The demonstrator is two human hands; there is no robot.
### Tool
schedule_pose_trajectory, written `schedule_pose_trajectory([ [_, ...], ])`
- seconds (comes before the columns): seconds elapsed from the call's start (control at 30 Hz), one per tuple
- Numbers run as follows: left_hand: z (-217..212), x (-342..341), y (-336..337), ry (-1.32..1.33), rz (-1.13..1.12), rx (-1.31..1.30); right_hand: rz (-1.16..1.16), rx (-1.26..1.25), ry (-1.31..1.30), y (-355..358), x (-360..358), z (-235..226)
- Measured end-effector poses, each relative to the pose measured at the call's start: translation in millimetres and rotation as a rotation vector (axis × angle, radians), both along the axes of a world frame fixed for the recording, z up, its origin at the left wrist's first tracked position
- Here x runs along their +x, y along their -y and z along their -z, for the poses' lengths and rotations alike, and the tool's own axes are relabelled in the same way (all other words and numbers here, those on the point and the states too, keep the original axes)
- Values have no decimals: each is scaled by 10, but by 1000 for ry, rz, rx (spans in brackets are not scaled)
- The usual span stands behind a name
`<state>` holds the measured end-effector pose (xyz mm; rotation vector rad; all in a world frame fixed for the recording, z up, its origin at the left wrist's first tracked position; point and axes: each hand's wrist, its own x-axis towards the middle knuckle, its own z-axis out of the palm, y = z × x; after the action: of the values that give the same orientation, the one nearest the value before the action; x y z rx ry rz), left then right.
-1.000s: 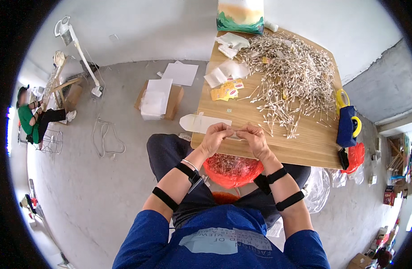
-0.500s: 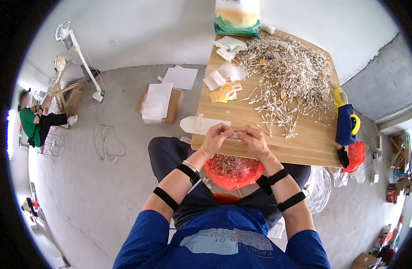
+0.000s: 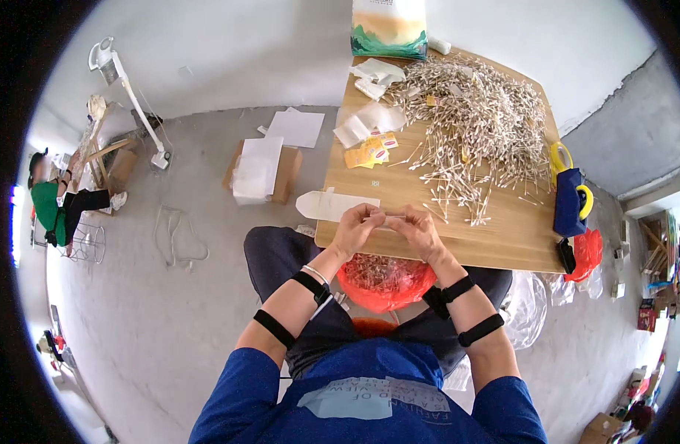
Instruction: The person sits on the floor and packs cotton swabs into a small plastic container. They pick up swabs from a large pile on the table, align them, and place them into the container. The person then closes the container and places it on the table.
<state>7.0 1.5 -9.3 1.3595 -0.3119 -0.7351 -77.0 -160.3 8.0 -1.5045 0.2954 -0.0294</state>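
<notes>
At the table's [image 3: 517, 237] front edge, my left hand [image 3: 354, 231] and my right hand [image 3: 420, 232] meet with pinched fingers. Between them is a thin white bundle [image 3: 388, 220] that looks like cotton swabs, partly hidden by the fingertips. A white paper strip [image 3: 340, 205] with a pointed end lies beside my left hand and sticks out past the table's left edge. Beyond my right hand spreads a large heap of loose cotton swabs [image 3: 488, 118]. Below my hands, between my knees, hangs a red plastic bag [image 3: 384, 297] with swabs in it.
Yellow cards [image 3: 366, 155] and clear plastic wrappers [image 3: 369, 124] lie on the table's left side. A blue tape dispenser [image 3: 569, 203] stands at its right edge, a printed bag [image 3: 388, 33] at the back. A cardboard box [image 3: 286, 174] sits on the floor; a person [image 3: 50, 200] sits far left.
My hands stay pinched at the same spot, with the right fingers shifting slightly around the bundle. The seated person at far left leans forward with an arm raised higher.
</notes>
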Motion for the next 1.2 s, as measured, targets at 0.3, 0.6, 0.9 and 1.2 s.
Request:
schedule_pose_trajectory([
  [0.3, 91, 59, -3, -117, 7, -69, 15, -2, -1, 14, 34, 8],
  [0.6, 42, 41, 6, -69, -51, -61, 49, -333, 34, 18, 73, -40],
  [0.9, -447, -235, -367, 1108, 32, 317, 261, 437, -274, 77, 57, -295],
  [1.2, -791, -354, -280, 1137, 152, -82, 111, 758, -248, -194, -204, -500],
])
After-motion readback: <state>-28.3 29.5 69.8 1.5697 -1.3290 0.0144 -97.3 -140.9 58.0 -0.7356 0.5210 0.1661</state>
